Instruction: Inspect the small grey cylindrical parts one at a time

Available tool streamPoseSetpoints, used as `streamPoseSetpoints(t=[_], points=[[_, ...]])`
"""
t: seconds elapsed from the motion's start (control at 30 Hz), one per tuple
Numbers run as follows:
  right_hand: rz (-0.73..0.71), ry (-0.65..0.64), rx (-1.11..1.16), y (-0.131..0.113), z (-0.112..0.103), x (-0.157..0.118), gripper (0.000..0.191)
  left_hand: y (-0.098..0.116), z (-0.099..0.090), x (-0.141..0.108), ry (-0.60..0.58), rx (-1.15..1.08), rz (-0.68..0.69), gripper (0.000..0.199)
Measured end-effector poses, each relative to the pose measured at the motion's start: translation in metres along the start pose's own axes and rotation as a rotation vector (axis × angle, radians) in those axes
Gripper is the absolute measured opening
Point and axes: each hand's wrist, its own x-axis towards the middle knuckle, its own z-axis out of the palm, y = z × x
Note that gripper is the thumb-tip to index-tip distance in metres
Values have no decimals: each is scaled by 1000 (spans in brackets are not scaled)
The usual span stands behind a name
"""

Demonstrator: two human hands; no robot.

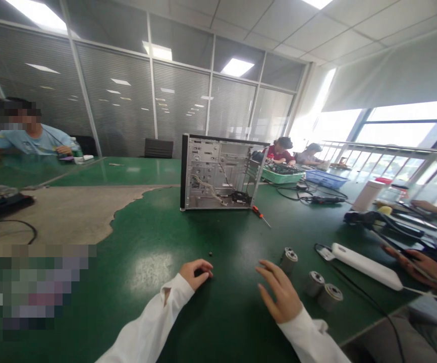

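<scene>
Hands (196,275) released, apart | tabletop (233,237) before computer case (211,161) | cylinders (315,286) beside right one (282,296), short of table edge (370,326)

Place: office room, used as an electronics workshop.
Glass partition (151,75): lined with blinds (118,121), seen at upper left.
Green table (158,232): spread across the lower half.
Computer case (211,174): stood open at centre.
Screwdriver (257,212): laid right of centre.

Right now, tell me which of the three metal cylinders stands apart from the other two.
The leftmost cylinder, beside the right hand; the middle cylinder and rightmost cylinder stand close together.
</scene>
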Motion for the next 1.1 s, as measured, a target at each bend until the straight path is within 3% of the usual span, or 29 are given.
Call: streamPoseSetpoints(t=[0.13, 0.2, 0.33, 0.47, 0.63, 0.8, 1.1], points=[[-63, -313, 98, -25, 43, 48, 46, 0, 0, 0, -13, -3, 24, 19], [-83, -401, 82, -32, 66, 66, 50, -1, 1, 0, 3, 6, 15, 19], [-80, -375, 67, -35, 101, 87, 47, -2, 1, 0, 15, 12, 7, 19], [-164, -310, 159, -27, 114, 89, 27, -2, 1, 1, 1, 13, 12, 20], [-215, -260, 203, -18, 107, 76, 28, -1, 0, 1, 1, 14, 19, 20], [-226, -240, 147, -8, 81, 52, 29, 3, -1, -1, -10, 15, 28, 20], [-162, -136, -77, 39, 15, -32, 29, 0, 0, 0, -10, 5, 13, 19]])
